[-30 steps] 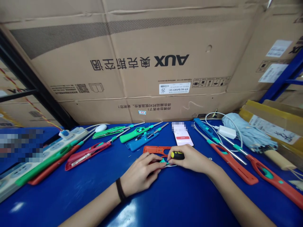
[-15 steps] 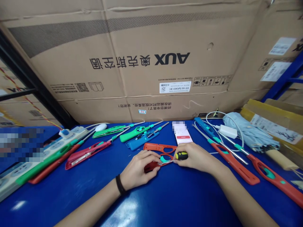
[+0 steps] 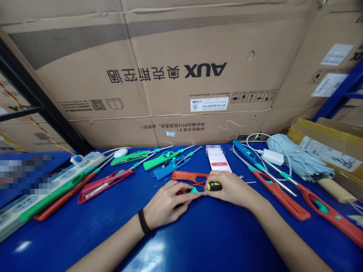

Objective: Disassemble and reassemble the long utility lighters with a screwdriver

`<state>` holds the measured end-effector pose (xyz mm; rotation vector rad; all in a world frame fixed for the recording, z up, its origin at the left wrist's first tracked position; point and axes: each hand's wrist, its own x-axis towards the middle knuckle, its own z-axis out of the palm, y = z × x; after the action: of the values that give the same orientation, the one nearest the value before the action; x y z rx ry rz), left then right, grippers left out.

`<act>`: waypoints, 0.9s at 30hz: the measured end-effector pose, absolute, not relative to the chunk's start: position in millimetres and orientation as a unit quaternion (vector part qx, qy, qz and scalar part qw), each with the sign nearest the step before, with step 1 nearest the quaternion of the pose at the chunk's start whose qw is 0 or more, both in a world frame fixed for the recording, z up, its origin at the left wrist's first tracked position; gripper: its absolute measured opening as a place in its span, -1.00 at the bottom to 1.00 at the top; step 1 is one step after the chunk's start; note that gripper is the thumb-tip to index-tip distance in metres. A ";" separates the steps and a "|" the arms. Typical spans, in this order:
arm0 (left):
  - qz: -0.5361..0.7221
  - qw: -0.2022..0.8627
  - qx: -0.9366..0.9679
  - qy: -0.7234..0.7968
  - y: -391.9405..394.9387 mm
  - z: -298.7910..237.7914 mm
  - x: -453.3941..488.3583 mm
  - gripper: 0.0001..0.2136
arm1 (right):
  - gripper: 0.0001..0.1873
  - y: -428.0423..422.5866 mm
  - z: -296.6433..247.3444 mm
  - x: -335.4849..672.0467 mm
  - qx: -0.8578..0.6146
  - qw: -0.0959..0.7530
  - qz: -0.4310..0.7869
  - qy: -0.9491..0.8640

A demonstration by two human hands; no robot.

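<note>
Right grip (image 3: 225, 187): one screwdriver (image 3: 214, 186); left grip (image 3: 169, 200): one red casing (image 3: 200, 185).

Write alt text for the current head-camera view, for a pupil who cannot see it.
A person's left hand holds a red casing with a teal part while the right hand grips a yellow-and-black screwdriver, at a blue table. Long-nosed lighters lie to either side, with a phone beyond the right hand and cardboard behind.
</note>
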<state>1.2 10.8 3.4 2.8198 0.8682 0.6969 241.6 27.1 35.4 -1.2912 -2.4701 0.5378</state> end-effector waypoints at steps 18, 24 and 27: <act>0.209 0.006 0.936 0.284 10.6 4.0 3.3 -0.68 | -0.88 26.8 32.4 236.5 -0.439 0.177 0.218 -0.854; 0.210 0.021 0.935 0.287 10.6 5.4 4.0 -0.70 | -0.89 27.2 31.1 236.9 -0.442 0.177 0.227 -0.850; 0.206 0.031 0.934 0.289 10.6 5.8 3.9 -0.71 | -0.87 26.9 29.7 237.4 -0.439 0.173 0.224 -0.853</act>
<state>3.9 10.6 5.8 2.8792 0.8907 0.6336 237.4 26.9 29.7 -1.2461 -2.4189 0.6357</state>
